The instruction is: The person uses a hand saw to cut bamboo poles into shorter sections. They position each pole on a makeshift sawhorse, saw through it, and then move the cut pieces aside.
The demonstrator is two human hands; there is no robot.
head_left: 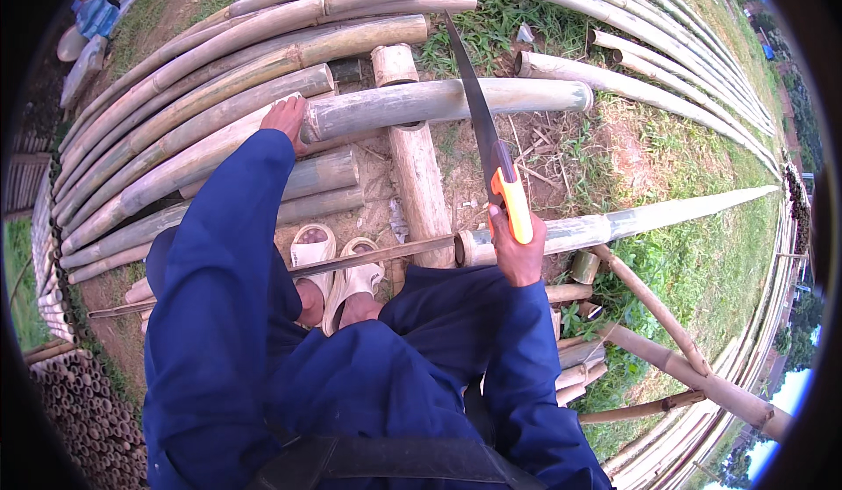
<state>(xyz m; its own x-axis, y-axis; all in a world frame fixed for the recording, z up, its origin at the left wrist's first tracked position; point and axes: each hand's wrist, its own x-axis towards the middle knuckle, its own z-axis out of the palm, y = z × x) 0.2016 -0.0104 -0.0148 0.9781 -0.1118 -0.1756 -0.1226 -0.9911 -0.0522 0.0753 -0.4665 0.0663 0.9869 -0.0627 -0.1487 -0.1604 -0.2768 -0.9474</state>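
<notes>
My right hand (516, 246) is wrapped round the orange-and-black handle of a hand saw (474, 95). Its long dark blade points away from me and crosses over a thick bamboo piece (377, 110); whether the teeth touch it, I cannot tell. At the left end of that piece my left hand (287, 121) is closed over the bamboo, with some fingers hidden. The piece lies across a pale bamboo crosspiece (421, 183) on the ground and reaches out to the right past the blade.
Several long bamboo poles (219, 78) lie side by side at the left, and more poles (658, 38) at the far right. A thick pole (570, 234) stretches right beside my right hand. A split strip (377, 256) passes over my sandals (351, 288). Leaning poles (658, 310) stand at the right.
</notes>
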